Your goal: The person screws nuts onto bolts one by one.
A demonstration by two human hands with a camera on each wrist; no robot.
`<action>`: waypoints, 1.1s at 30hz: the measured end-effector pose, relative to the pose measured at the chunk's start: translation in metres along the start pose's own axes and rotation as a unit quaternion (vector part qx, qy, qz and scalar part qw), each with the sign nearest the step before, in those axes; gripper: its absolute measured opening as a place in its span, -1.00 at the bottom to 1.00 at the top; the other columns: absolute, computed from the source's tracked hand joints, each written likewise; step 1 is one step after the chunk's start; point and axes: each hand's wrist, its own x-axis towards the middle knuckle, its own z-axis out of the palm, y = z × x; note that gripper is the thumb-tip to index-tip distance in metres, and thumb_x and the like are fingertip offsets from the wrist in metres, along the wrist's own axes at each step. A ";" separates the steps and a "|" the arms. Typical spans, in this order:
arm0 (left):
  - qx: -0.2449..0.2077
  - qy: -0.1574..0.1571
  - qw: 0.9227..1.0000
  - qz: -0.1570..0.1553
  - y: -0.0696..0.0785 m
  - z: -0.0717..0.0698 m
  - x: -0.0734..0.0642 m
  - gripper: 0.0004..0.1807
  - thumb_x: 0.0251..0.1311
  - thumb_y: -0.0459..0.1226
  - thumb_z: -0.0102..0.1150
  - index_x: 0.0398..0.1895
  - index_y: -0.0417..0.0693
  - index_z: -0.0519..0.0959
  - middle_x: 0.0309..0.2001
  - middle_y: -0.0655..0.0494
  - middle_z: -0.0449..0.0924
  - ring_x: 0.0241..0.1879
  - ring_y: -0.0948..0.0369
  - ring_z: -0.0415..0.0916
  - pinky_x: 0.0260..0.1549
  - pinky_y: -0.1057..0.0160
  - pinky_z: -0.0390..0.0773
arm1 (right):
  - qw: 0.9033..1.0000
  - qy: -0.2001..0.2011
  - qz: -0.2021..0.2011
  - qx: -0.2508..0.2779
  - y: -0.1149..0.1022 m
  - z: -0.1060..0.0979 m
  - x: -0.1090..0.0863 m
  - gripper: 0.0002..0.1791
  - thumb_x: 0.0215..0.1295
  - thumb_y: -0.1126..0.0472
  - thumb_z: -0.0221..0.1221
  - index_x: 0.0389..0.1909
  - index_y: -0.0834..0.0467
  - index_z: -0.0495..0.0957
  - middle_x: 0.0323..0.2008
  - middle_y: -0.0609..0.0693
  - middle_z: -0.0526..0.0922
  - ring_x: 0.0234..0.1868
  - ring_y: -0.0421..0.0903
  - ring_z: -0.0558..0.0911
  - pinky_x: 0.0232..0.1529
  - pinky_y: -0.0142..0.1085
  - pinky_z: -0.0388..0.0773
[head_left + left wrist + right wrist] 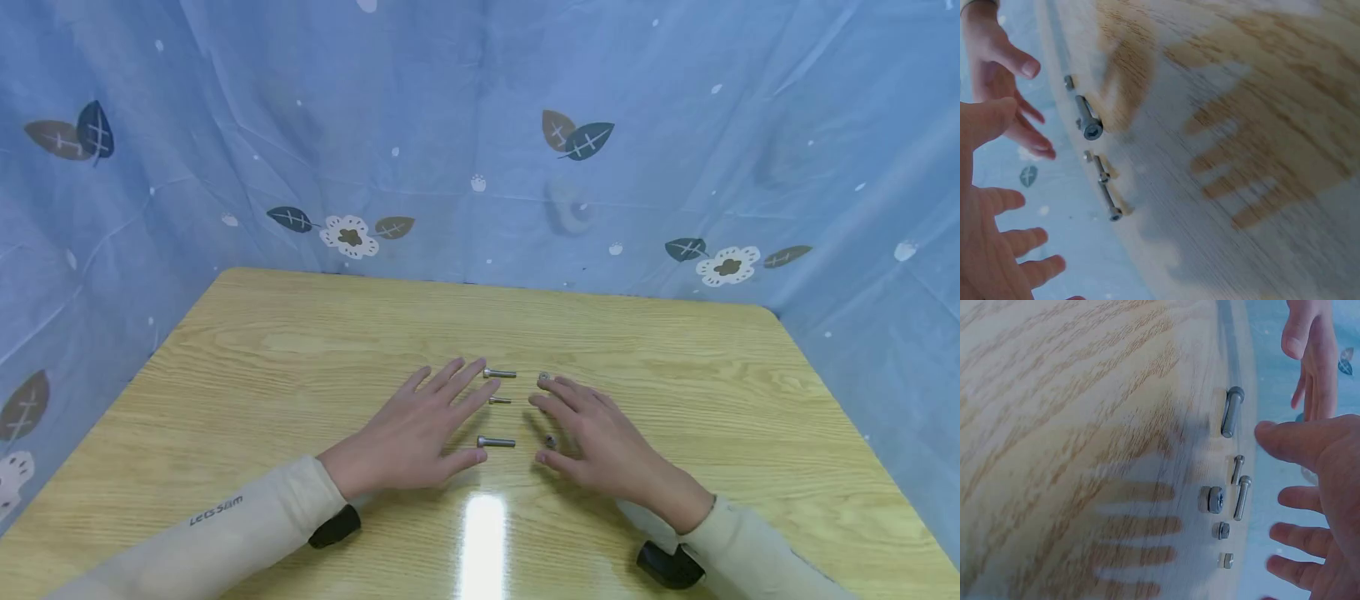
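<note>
Three socket-head bolts lie on the wooden table in a column: a large near bolt (498, 442), a small middle bolt (501, 401) and a far bolt (501, 374). To their right are a near nut (551, 441) and a far nut (543, 377). Right-hand fingers mostly cover a third nut in the head view; the right wrist view shows it among the large nut (1215, 500), middle nut (1224, 530) and small nut (1229, 560). My left hand (418, 425) hovers with spread fingers left of the bolts. Above the nuts, my right hand (600, 433) is spread too, holding nothing.
The wooden table (337, 317) extends around both hands. A blue patterned curtain (450, 125) hangs behind it and along both sides. Bright glare (483, 542) lies on the tabletop near the front.
</note>
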 end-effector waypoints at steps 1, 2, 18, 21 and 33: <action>0.001 0.001 1.000 0.001 0.000 0.000 0.000 -0.15 0.30 0.29 -0.14 0.55 0.21 -0.07 0.57 0.10 -0.18 0.53 0.00 -0.07 0.37 -0.24 0.12 | 1.000 0.005 -0.004 -0.001 0.001 0.000 0.000 -0.27 0.12 -0.14 0.34 0.28 0.08 0.43 0.35 0.11 0.39 0.36 0.16 0.38 0.22 0.20 0.38; 0.000 0.001 1.000 0.000 0.001 0.000 0.001 -0.14 0.29 0.29 -0.12 0.55 0.20 -0.05 0.57 0.10 -0.15 0.52 0.00 -0.04 0.36 -0.23 0.15 | 1.000 0.007 -0.006 -0.001 0.001 -0.001 0.000 -0.30 0.11 -0.13 0.35 0.25 0.08 0.45 0.31 0.11 0.43 0.32 0.14 0.42 0.18 0.18 0.42; -0.009 0.014 1.000 0.009 0.006 0.009 0.010 -0.39 0.25 0.18 0.09 0.22 0.03 0.47 0.09 0.11 0.52 0.01 0.19 0.52 -0.09 0.14 0.56 | 0.999 -0.017 0.017 0.029 0.005 0.010 0.001 -0.71 0.08 0.05 0.40 -0.17 -0.02 0.63 -0.29 -0.22 0.59 -0.27 -0.28 0.56 -0.24 -0.30 0.57; -0.010 0.014 1.000 0.012 0.006 0.008 0.011 -0.45 0.24 0.18 0.11 0.12 0.03 0.53 -0.01 0.14 0.56 -0.10 0.22 0.53 -0.13 0.17 0.57 | 0.999 -0.020 0.017 0.030 0.005 0.010 0.001 -0.73 0.09 0.09 0.40 -0.17 -0.02 0.63 -0.28 -0.21 0.59 -0.26 -0.27 0.56 -0.26 -0.30 0.57; 0.004 0.025 0.999 0.025 0.010 0.011 0.016 -0.71 0.21 0.01 0.23 -0.16 0.05 0.62 -0.29 0.24 0.56 -0.38 0.32 0.45 -0.42 0.29 0.47 | 0.998 -0.038 0.029 0.049 0.005 0.009 0.001 -0.81 0.13 0.17 0.37 -0.23 0.00 0.63 -0.30 -0.18 0.56 -0.33 -0.28 0.49 -0.36 -0.38 0.48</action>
